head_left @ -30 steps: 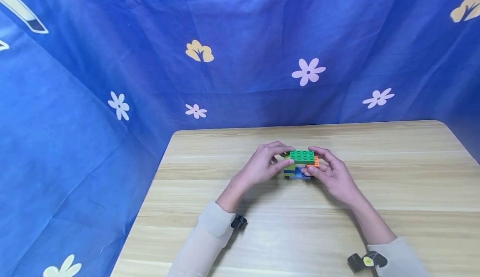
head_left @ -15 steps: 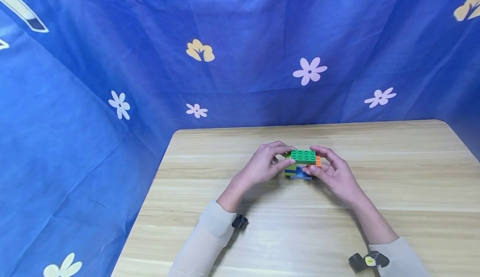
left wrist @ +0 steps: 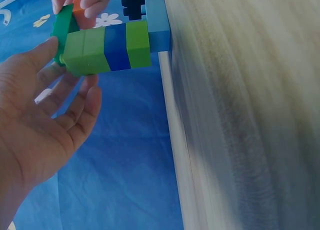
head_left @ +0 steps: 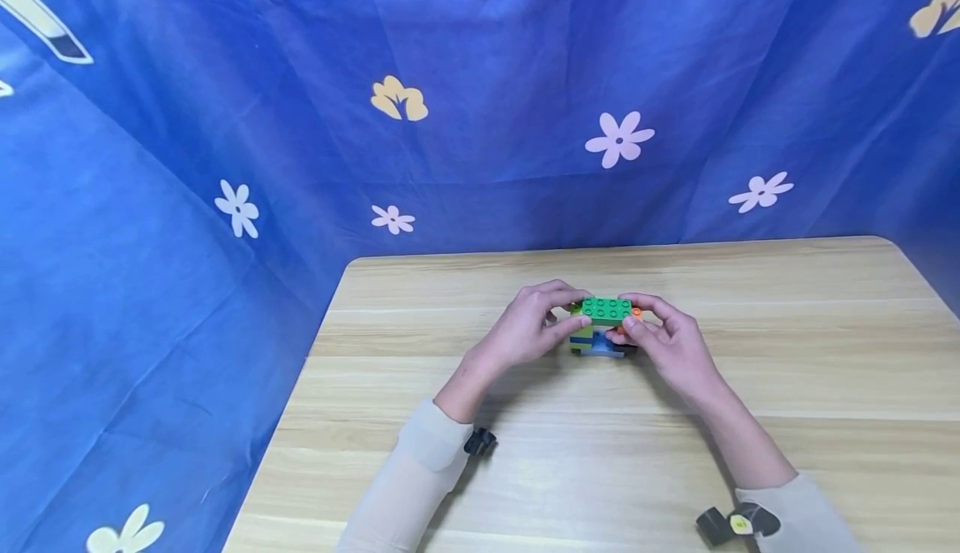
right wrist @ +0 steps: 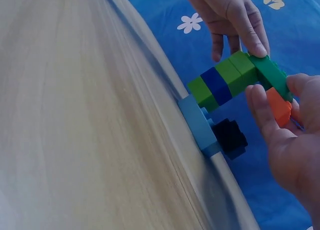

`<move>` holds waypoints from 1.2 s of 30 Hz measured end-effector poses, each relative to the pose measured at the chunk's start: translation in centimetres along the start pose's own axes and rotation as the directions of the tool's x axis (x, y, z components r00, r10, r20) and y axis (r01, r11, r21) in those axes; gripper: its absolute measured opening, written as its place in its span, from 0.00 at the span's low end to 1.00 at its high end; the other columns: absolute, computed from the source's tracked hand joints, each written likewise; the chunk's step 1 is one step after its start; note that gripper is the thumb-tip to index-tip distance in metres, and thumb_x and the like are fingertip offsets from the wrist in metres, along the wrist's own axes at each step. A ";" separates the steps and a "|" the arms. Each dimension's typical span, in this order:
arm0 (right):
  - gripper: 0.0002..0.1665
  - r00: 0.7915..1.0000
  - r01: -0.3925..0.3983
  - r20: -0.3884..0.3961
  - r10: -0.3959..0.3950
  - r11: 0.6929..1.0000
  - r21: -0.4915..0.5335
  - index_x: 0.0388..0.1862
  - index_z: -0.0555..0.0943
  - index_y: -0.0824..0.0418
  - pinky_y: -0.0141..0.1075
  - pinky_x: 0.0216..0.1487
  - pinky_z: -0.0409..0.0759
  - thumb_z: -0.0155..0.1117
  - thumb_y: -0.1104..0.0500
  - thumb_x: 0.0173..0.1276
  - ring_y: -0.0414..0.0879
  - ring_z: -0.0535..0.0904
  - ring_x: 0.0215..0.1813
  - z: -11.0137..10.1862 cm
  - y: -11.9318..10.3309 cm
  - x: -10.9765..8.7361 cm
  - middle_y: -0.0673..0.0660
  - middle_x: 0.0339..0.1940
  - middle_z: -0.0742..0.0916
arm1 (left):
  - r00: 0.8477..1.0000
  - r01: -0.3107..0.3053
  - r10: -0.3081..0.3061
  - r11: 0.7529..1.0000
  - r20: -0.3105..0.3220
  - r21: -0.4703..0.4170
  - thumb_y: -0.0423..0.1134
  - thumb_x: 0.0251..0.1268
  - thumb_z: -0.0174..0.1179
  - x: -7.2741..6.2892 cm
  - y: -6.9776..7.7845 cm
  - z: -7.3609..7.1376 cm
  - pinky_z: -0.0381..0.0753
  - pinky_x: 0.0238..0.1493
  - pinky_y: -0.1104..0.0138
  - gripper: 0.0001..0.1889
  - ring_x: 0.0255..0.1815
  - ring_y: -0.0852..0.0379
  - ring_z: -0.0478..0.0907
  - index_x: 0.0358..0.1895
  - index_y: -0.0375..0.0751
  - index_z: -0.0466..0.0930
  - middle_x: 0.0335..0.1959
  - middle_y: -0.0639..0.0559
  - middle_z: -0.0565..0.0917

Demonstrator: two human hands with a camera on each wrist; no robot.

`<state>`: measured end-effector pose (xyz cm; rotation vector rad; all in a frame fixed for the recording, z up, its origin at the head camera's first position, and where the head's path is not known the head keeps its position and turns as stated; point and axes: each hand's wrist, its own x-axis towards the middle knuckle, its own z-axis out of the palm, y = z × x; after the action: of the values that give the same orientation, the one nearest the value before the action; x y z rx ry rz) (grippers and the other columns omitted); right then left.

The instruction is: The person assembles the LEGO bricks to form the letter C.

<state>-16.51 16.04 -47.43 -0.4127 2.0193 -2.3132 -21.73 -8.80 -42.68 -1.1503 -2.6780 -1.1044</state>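
A green brick (head_left: 606, 311) lies across the top of a toy-brick build. My left hand (head_left: 528, 328) pinches its left end between thumb and forefinger. At its right end, my right hand (head_left: 675, 353) pinches it, other fingers curled beneath. Under that end sits an orange brick (right wrist: 279, 107), partly hidden by the fingers; whether it is joined to the green brick I cannot tell. A column of lime bricks (right wrist: 235, 70) with one dark blue brick (right wrist: 216, 85) supports the left end. The column stands on a light blue base (right wrist: 197, 122), which also bears a black brick (right wrist: 230, 136).
The build stands on a wooden table (head_left: 585, 453). Behind and to the left hangs a blue cloth (head_left: 480, 120) with flower prints. Each forearm wears a small black device, one being the right wrist device (head_left: 735, 524).
My right hand has shifted a little, and its thumb now lies on the green brick's front corner. Less of the orange brick shows, and a dark part appears below. The left hand stays in place.
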 end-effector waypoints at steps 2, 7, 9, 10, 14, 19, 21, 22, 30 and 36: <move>0.25 1.000 0.013 -0.006 -0.013 1.000 -0.009 0.71 0.71 0.75 0.34 0.57 0.85 0.60 0.64 0.82 0.47 0.92 0.47 0.1 0.0 0.0 0.59 0.50 0.91 | 1.000 0.000 0.000 1.000 0.001 0.000 0.44 0.76 0.67 0.0 0.0 0.0 0.88 0.44 0.68 0.19 0.50 0.62 0.83 0.65 0.43 0.85 0.55 0.54 0.88; 0.24 1.000 0.013 -0.001 -0.013 1.000 -0.011 0.71 0.71 0.74 0.35 0.57 0.85 0.59 0.64 0.82 0.47 0.92 0.48 0.1 0.0 0.0 0.60 0.51 0.90 | 1.000 0.001 -0.001 1.000 0.000 -0.004 0.43 0.76 0.67 0.1 0.1 0.0 0.87 0.43 0.68 0.19 0.51 0.62 0.84 0.64 0.43 0.85 0.55 0.54 0.88; 0.24 1.000 0.002 0.007 -0.002 1.000 -0.014 0.71 0.71 0.73 0.36 0.57 0.86 0.59 0.64 0.83 0.47 0.92 0.49 -0.1 0.1 0.0 0.61 0.53 0.89 | 1.000 -0.003 0.003 1.000 0.002 -0.004 0.44 0.76 0.67 0.1 0.1 0.0 0.87 0.43 0.68 0.19 0.51 0.62 0.84 0.64 0.42 0.85 0.55 0.54 0.88; 0.24 1.000 -0.001 0.010 0.001 1.000 -0.025 0.72 0.71 0.73 0.37 0.57 0.86 0.59 0.63 0.83 0.48 0.91 0.49 -0.3 0.1 0.0 0.61 0.55 0.88 | 1.000 -0.007 0.007 1.000 0.005 -0.002 0.44 0.77 0.67 0.1 0.1 0.0 0.87 0.43 0.68 0.19 0.51 0.62 0.84 0.64 0.42 0.85 0.55 0.54 0.87; 0.25 1.000 0.007 -0.028 -0.012 0.988 -0.157 0.74 0.72 0.69 0.35 0.56 0.87 0.55 0.57 0.86 0.42 0.88 0.54 -1.1 0.3 -0.1 0.62 0.64 0.83 | 1.000 -0.007 0.007 1.000 0.020 0.002 0.44 0.78 0.65 0.1 0.0 -0.1 0.86 0.44 0.70 0.18 0.51 0.61 0.83 0.65 0.42 0.84 0.55 0.54 0.87; 0.28 0.983 -0.016 -0.180 -0.026 0.973 -0.230 0.69 0.76 0.69 0.32 0.53 0.86 0.48 0.49 0.88 0.45 0.84 0.56 -2.3 1.1 0.2 0.62 0.62 0.85 | 0.997 0.060 -0.058 0.998 0.046 -0.030 0.44 0.81 0.61 0.1 -0.3 -0.2 0.85 0.44 0.72 0.17 0.49 0.61 0.82 0.65 0.42 0.83 0.55 0.53 0.86; 0.29 0.975 -0.044 -0.222 0.001 0.981 -0.188 0.68 0.75 0.72 0.33 0.50 0.87 0.47 0.48 0.88 0.49 0.84 0.57 -2.6 1.5 0.4 0.63 0.59 0.86 | 0.993 0.099 -0.097 0.994 0.066 -0.041 0.44 0.83 0.58 0.1 -0.5 -0.1 0.84 0.46 0.71 0.18 0.48 0.61 0.83 0.67 0.41 0.81 0.54 0.53 0.87; 0.30 0.973 -0.057 -0.230 0.018 0.984 -0.167 0.67 0.75 0.74 0.32 0.50 0.87 0.47 0.47 0.88 0.50 0.84 0.58 -2.8 1.8 0.4 0.63 0.58 0.86 | 0.990 0.123 -0.119 0.991 0.078 -0.044 0.45 0.84 0.57 0.1 -0.7 0.0 0.84 0.47 0.71 0.19 0.48 0.61 0.83 0.68 0.41 0.80 0.54 0.53 0.87; 0.31 0.969 -0.114 -0.234 0.075 0.980 -0.161 0.66 0.73 0.77 0.30 0.47 0.86 0.46 0.48 0.88 0.47 0.84 0.52 -3.3 3.1 0.4 0.65 0.54 0.85 | 0.925 0.349 -0.334 0.935 0.179 -0.060 0.49 0.84 0.55 -0.1 -1.8 0.9 0.85 0.58 0.60 0.25 0.55 0.53 0.86 0.75 0.41 0.72 0.57 0.45 0.87; 0.30 0.975 -0.119 -0.208 0.077 0.973 -0.197 0.64 0.75 0.76 0.30 0.48 0.86 0.46 0.49 0.89 0.47 0.84 0.50 -3.3 3.4 0.4 0.70 0.53 0.84 | 0.890 0.419 -0.393 0.905 0.232 -0.074 0.47 0.80 0.62 -0.3 -2.1 1.5 0.82 0.64 0.56 0.28 0.64 0.48 0.82 0.76 0.41 0.70 0.65 0.41 0.83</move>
<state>-18.11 18.65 -51.05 -0.0860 2.3267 -2.1704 -22.52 -9.03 -45.09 -0.7691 -3.1617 -1.2771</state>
